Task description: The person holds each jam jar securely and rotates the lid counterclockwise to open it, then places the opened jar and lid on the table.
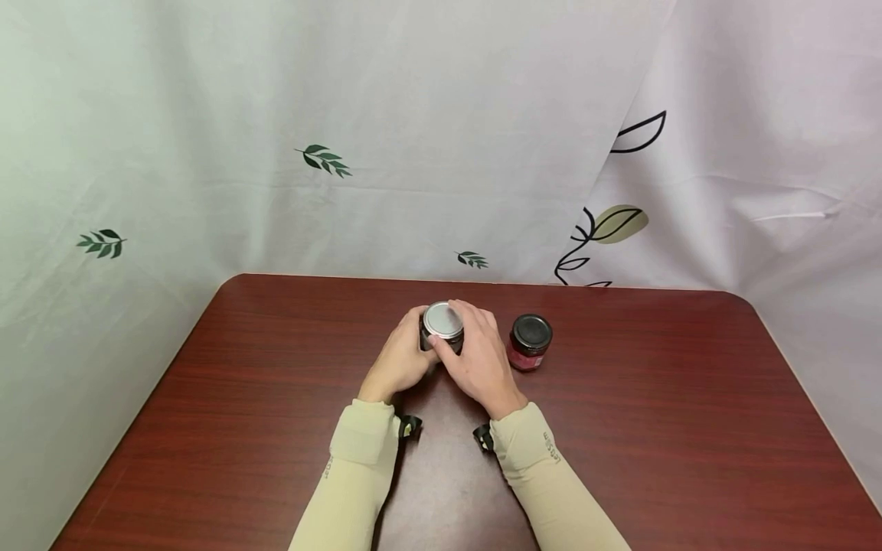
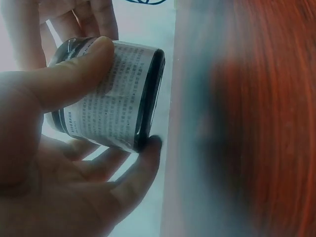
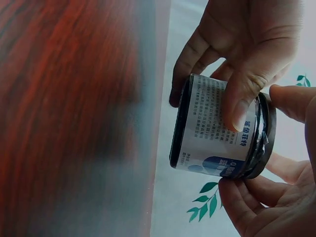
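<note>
A small jar [image 1: 443, 320] with a printed white label is held between both hands above the table, over its middle. My left hand [image 1: 400, 358] grips the jar's body, its thumb across the label [image 2: 123, 94] and the other fingers round the far side and base edge. At the lidded end, my right hand [image 1: 480, 360] holds the dark rim of the lid [image 3: 266, 133] between thumb and fingers. Seen from the head, the lid's top looks silvery. Blue print shows on the label in the right wrist view.
A second jar [image 1: 530, 342], with a black lid and a red label, stands upright on the table just right of my right hand. The reddish-brown wooden table [image 1: 654, 413] ends at a white curtain [image 1: 413, 138] with leaf prints behind it.
</note>
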A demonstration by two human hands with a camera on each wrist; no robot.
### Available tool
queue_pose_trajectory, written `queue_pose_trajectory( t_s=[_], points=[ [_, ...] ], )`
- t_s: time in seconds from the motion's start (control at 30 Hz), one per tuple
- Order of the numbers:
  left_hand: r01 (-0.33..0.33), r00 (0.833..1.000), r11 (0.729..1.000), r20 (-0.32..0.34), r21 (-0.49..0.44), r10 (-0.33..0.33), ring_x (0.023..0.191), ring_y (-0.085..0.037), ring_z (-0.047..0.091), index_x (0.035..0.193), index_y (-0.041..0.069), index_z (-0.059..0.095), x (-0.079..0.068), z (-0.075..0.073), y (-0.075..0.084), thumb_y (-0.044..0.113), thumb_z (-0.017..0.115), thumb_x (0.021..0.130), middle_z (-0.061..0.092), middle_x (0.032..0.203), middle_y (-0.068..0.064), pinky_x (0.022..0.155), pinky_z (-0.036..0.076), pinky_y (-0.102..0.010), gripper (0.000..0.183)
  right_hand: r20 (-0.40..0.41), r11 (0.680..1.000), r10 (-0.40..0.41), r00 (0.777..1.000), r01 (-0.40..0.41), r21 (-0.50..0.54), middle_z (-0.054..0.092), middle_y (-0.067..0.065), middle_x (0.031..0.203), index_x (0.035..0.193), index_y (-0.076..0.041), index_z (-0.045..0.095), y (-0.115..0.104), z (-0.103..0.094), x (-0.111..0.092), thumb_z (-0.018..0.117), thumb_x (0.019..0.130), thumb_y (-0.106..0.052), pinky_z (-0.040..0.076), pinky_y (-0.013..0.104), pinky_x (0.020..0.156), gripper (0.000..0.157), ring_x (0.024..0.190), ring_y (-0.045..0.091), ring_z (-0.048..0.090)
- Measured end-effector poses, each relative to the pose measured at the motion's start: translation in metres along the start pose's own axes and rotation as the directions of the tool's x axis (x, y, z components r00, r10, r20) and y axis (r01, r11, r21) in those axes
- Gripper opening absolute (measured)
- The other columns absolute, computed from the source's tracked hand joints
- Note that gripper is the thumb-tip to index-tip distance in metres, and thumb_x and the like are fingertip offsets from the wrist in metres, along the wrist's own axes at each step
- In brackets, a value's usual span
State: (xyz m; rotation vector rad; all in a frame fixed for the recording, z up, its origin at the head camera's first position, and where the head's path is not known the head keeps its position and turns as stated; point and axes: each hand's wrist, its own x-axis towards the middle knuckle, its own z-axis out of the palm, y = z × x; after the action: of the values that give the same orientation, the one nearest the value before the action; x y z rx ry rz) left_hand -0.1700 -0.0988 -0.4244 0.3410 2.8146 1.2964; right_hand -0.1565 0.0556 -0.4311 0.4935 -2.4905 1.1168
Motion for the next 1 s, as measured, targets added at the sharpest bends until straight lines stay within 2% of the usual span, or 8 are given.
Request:
queue_pose_trajectory(
  t_s=[0.2,0.43,0.63,1.0],
  points=[
    [-0.001,1.0,1.0,0.007,-0.021,0.001,0.13,-0.033,0.05,0.145,-0.007,0.038,-0.0013,-0.0013,0.0017,0.004,0.074,0.087,0.049,0.14,-0.024,0.109,0.038,-0.048,0.069,-0.007,1.0,0.005,1.0,-0.005,0.003,0.059,0.017,0.134,0.135,0.0,0.057,-0.0007,0.0,0.0003,0.077,0.089,-0.027,0.042,0.045,0.102,0.057,0.121,0.037,0.052],
    [-0.025,1.0,0.999,-0.011,-0.035,0.025,0.127,-0.032,0.05,0.143,-0.005,0.04,-0.0016,-0.0029,0.0028,0.008,0.075,0.087,0.049,0.137,-0.021,0.108,0.039,-0.047,0.068,-0.006,0.998,0.056,0.998,-0.056,0.023,0.058,0.015,0.136,0.137,-0.002,0.056,-0.0024,-0.0013,0.0008,0.076,0.09,-0.029,0.043,0.046,0.102,0.058,0.122,0.036,0.051],
    [0.005,1.0,0.999,0.004,-0.036,-0.005,0.125,-0.029,0.054,0.143,0.002,0.042,-0.0026,-0.0015,0.0045,0.014,0.077,0.086,0.054,0.137,-0.017,0.107,0.041,-0.046,0.068,-0.014,0.995,0.101,0.995,-0.101,0.028,0.059,0.015,0.135,0.138,-0.003,0.056,-0.0039,-0.0044,0.0007,0.076,0.09,-0.032,0.043,0.046,0.101,0.059,0.12,0.036,0.053],
    [0.003,0.999,0.999,-0.051,-0.041,-0.005,0.117,-0.028,0.06,0.139,0.005,0.046,-0.0029,0.0004,0.0087,0.017,0.084,0.078,0.061,0.129,-0.014,0.1,0.046,-0.044,0.072,-0.054,0.992,0.124,0.991,-0.123,0.028,0.062,0.014,0.133,0.137,-0.004,0.057,-0.0046,-0.0053,0.0011,0.078,0.088,-0.034,0.046,0.046,0.097,0.062,0.117,0.034,0.055]
  ],
)
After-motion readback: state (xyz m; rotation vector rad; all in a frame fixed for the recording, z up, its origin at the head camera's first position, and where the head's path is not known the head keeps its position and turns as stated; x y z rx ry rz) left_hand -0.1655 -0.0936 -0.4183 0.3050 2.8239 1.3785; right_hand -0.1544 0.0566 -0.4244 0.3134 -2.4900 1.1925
